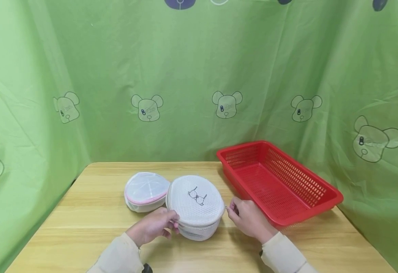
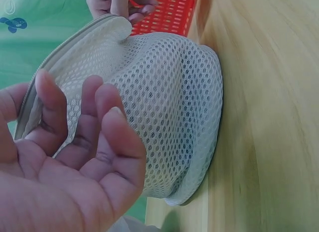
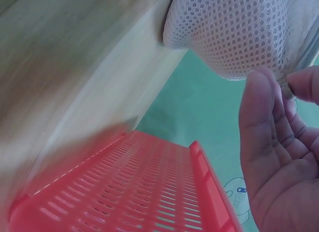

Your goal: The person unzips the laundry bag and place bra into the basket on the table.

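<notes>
A round white mesh laundry bag [image 1: 197, 199] with a bra outline on its lid stands on the table. At its front left, my left hand [image 1: 157, 224] pinches the zipped rim between thumb and index finger, the other fingers loosely bent beside the mesh wall [image 2: 159, 107]. On the right side my right hand [image 1: 248, 217] pinches the small zipper pull [image 3: 287, 90] at the end of the rim. The lid lies over the top, and the bag's inside is hidden. Left of it, touching or nearly so, sits a smaller white mesh bag [image 1: 145, 190] with a pink zipper edge.
A red perforated plastic basket [image 1: 239, 185] stands at the back right, close beside my right hand. The wooden table [image 1: 96, 212] ends at the green curtain [image 1: 185, 132] behind and at both sides.
</notes>
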A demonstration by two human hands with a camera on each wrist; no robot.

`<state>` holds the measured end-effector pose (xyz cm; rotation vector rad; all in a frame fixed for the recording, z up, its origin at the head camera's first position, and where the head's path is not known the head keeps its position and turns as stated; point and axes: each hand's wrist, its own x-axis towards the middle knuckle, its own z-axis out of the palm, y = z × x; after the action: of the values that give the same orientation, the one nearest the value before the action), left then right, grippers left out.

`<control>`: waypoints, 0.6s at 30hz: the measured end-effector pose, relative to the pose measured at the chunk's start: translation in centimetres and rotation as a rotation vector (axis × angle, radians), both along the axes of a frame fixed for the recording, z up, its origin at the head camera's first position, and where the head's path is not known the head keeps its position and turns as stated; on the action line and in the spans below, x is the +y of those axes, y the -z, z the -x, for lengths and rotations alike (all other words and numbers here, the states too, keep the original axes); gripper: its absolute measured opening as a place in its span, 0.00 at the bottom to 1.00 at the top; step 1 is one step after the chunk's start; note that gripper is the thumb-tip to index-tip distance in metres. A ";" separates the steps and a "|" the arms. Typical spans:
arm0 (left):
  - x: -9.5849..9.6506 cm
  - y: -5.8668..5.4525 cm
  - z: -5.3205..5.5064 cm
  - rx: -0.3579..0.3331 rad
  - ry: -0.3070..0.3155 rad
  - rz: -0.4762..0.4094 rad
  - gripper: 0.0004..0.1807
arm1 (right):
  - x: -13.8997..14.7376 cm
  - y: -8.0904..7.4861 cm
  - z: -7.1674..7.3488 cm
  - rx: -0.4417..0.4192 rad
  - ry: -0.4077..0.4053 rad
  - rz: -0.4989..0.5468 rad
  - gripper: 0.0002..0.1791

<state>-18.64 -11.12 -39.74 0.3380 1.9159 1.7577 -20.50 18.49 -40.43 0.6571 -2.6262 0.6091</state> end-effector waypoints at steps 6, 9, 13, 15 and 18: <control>0.0 0.2 0.1 -0.029 -0.055 -0.048 0.14 | -0.1 -0.1 -0.4 -0.008 0.003 -0.001 0.10; 0.0 0.1 0.1 -0.036 -0.078 -0.073 0.15 | -0.2 -0.2 -0.6 0.005 -0.008 0.009 0.10; -0.1 0.1 0.1 -0.030 -0.090 -0.092 0.14 | -0.2 -0.4 -0.9 0.025 -0.024 0.027 0.11; -0.2 0.1 0.1 -0.020 -0.089 -0.099 0.11 | -0.3 -0.4 -1.0 0.036 -0.028 0.033 0.11; -0.3 0.0 0.0 -0.003 -0.091 -0.106 0.08 | -0.4 -0.4 -1.1 0.053 -0.033 0.037 0.12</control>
<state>-18.61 -11.43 -39.79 0.2899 1.8663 1.9221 -19.45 18.11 -39.98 0.6969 -2.5535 0.6400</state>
